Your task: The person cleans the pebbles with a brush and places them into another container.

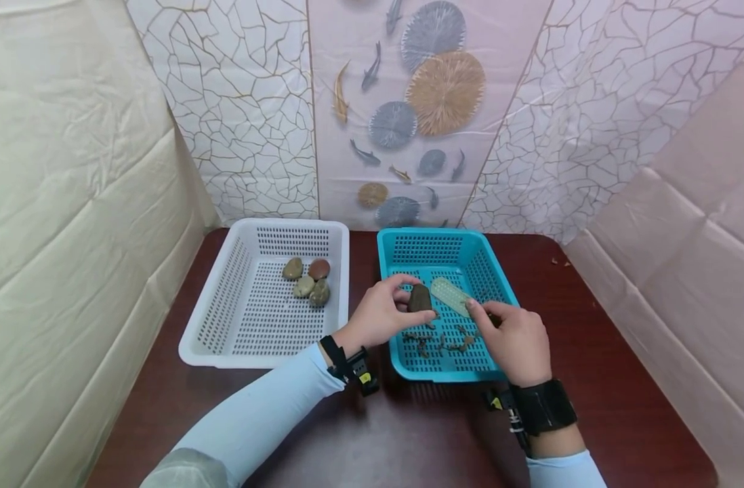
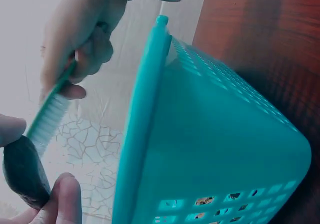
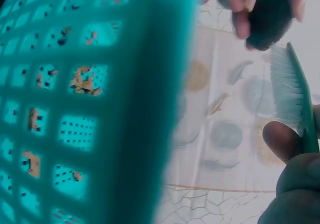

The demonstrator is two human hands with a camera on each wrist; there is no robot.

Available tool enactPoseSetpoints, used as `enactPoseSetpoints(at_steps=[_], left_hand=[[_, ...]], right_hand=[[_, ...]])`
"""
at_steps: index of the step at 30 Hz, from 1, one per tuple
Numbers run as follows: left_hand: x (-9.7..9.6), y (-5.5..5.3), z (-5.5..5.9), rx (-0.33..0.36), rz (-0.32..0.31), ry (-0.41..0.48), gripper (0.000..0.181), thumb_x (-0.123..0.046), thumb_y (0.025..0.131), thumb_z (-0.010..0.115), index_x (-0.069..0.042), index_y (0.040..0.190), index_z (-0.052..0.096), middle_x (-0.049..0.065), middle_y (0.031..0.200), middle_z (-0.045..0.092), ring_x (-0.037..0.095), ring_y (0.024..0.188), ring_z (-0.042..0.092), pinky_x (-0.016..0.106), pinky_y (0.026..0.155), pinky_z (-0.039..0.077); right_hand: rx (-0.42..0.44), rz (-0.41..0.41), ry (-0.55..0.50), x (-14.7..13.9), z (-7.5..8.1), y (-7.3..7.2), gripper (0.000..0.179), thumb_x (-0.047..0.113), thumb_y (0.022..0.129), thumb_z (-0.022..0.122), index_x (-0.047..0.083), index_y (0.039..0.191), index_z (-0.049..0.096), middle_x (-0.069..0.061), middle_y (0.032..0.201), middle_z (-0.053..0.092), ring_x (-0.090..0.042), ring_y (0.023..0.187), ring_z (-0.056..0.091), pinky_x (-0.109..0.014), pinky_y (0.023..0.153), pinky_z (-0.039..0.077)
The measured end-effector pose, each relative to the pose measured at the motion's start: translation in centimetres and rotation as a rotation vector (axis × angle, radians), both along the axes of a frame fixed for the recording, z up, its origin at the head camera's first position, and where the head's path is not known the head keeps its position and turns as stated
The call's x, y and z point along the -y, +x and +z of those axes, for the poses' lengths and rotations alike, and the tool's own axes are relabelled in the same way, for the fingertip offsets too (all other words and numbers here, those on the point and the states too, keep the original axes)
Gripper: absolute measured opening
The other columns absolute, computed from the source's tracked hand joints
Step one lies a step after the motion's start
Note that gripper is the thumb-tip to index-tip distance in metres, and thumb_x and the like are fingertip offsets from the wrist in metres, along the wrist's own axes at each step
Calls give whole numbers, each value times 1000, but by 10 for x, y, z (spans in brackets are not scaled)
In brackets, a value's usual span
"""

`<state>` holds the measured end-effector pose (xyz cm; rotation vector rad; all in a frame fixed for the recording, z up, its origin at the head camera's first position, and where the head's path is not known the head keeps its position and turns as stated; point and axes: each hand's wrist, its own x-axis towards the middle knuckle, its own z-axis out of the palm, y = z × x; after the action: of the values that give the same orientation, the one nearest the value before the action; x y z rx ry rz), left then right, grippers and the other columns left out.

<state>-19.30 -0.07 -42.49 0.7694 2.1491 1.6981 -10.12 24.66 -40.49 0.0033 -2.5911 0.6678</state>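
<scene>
Over the teal basket [image 1: 387, 271], my left hand [image 1: 381, 308] grips a dark stone [image 1: 419, 299] between thumb and fingers. My right hand [image 1: 518, 342] pinches a pale green brush [image 1: 450, 296] by its near end. In the right wrist view the white bristles of the brush [image 3: 287, 87] point toward the stone [image 3: 270, 17], their tip close beside it. The left wrist view shows the brush [image 2: 52, 104] right by the stone [image 2: 25, 171] too; whether they touch I cannot tell. Brown crumbs of dirt [image 1: 463, 341] lie on the basket's floor.
A white basket [image 1: 213, 339] stands to the left, holding several smooth stones [image 1: 303, 287] in brown, tan and reddish tones. Both baskets rest on a dark red table [image 1: 591, 339]. Patterned cloth [image 1: 396, 135] hangs behind, and a few brown specks lie at the table's back right.
</scene>
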Motion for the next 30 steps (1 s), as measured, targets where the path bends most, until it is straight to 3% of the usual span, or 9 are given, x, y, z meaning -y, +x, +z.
enactPoseSetpoints(at_steps=[4, 8, 11, 16, 19, 22, 26, 30], left_hand=[[0, -1, 0, -9, 0, -3, 66, -26, 95, 91, -13, 151, 59, 2, 116, 80, 12, 101, 77, 32, 88, 63], [-1, 0, 0, 2, -10, 50, 69, -15, 92, 93, -16, 151, 58, 7, 127, 77, 15, 103, 78, 34, 92, 64], [-1, 0, 0, 34, -27, 102, 70, -10, 92, 92, -17, 152, 58, 9, 132, 75, 18, 105, 77, 35, 92, 64], [1, 1, -1, 109, -51, 164, 70, -4, 93, 89, -17, 154, 57, 12, 134, 74, 21, 107, 77, 35, 91, 64], [2, 2, -2, 168, -67, 195, 69, 1, 96, 84, -15, 156, 54, 15, 138, 72, 26, 113, 77, 38, 94, 64], [1, 3, -2, 199, -67, 201, 70, 4, 97, 82, -16, 158, 53, 15, 145, 69, 29, 121, 74, 41, 98, 63], [0, 3, -2, 182, -37, 196, 72, 3, 96, 84, -19, 157, 55, 13, 147, 66, 29, 125, 72, 42, 99, 63], [2, 1, -2, 145, -13, 204, 71, 5, 94, 84, -20, 156, 58, 13, 149, 63, 31, 127, 70, 43, 96, 64]], right_hand=[[-39, 11, -47, 6, 5, 1, 31, 33, 109, 73, 10, 91, 84, 5, 53, 41, -17, 49, 41, -34, 44, 29], [11, 55, -88, 12, 7, -1, 30, 34, 109, 74, 10, 93, 85, 6, 57, 50, -16, 53, 46, -33, 46, 33], [25, 71, -88, 14, 4, -3, 31, 34, 109, 73, 11, 92, 85, 6, 58, 51, -15, 52, 47, -33, 45, 34], [-7, 32, -48, 9, 1, -6, 30, 34, 108, 74, 9, 98, 87, 7, 54, 45, -15, 50, 43, -34, 45, 31], [-32, -2, -15, 10, 2, -6, 31, 35, 108, 74, 7, 102, 87, 7, 53, 44, -16, 49, 43, -34, 43, 31], [-56, 4, -48, 13, 4, -5, 29, 31, 108, 75, 7, 100, 87, 6, 54, 45, -17, 50, 44, -34, 44, 32], [-26, 53, -90, 15, 3, -7, 30, 31, 109, 74, 7, 95, 85, 5, 57, 47, -16, 52, 47, -34, 45, 33], [-35, -39, -21, 12, 1, -9, 35, 36, 109, 72, 5, 102, 86, 6, 52, 44, -16, 49, 43, -34, 43, 30]])
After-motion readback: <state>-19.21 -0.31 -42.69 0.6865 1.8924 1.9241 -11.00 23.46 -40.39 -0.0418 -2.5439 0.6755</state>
